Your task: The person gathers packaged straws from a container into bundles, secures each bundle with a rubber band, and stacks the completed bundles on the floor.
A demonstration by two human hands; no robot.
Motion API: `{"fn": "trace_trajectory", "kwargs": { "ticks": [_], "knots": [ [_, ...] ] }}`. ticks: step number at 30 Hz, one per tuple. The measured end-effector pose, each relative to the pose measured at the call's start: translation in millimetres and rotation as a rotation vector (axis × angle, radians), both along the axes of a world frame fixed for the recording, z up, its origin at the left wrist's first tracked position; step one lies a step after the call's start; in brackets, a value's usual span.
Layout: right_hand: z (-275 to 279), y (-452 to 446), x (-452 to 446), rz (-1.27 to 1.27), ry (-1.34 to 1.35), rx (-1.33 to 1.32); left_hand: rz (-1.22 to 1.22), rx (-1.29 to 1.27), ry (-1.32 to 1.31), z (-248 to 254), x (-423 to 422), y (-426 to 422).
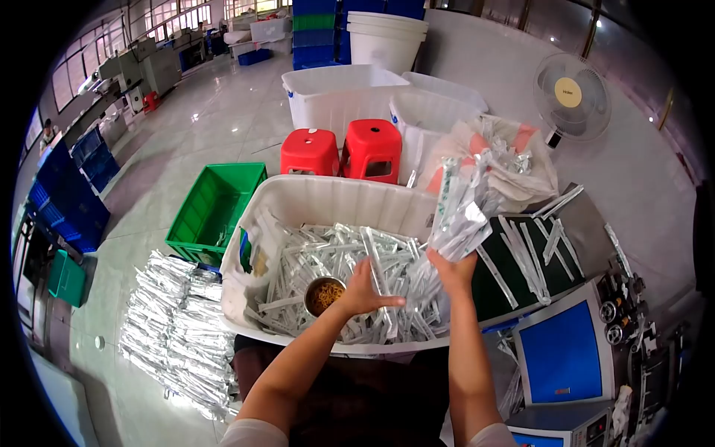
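Note:
My right hand (456, 273) is closed around a bundle of long silver foil packets (463, 216), which stand up and fan out above the right end of a large white tub (335, 186). My left hand (363, 293) is over the middle of the tub, fingers up and thumb stretched out to the right. One narrow silver packet (376, 261) slants beside its fingers and passes behind the thumb; a grip on it does not show. Many loose packets (335, 242) fill the tub. Among them, left of my left hand, sits a round metal bowl (310, 302) of yellowish rubber bands (326, 295).
Stacked silver bundles (175, 328) lie at the left, near a green crate (205, 205). Two red stools (309, 151) and white bins (339, 93) stand behind the tub. At the right are a dark belt (499, 261) with packets, a blue-panelled machine (562, 350) and a fan (572, 97).

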State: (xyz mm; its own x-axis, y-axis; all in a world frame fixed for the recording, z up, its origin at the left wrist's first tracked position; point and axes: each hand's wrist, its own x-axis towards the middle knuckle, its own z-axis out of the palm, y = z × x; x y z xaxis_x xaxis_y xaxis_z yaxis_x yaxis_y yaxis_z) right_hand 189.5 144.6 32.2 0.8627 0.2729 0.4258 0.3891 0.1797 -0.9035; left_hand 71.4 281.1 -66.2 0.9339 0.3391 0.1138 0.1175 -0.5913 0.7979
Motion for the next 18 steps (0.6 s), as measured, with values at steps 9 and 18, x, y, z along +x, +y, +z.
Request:
{"fn": "trace_trajectory", "kwargs": {
  "ticks": [9,18],
  "knots": [
    [16.9,-13.9,-77.8,0.429,0.304,0.031,-0.353,-0.875,-0.005,64.6,-50.6,-65.5],
    [-49.2,34.2,-161.0,0.63,0.594,0.059,-0.322,-1.719,0.048,5.9,-160.5,-36.3]
  ]
}}
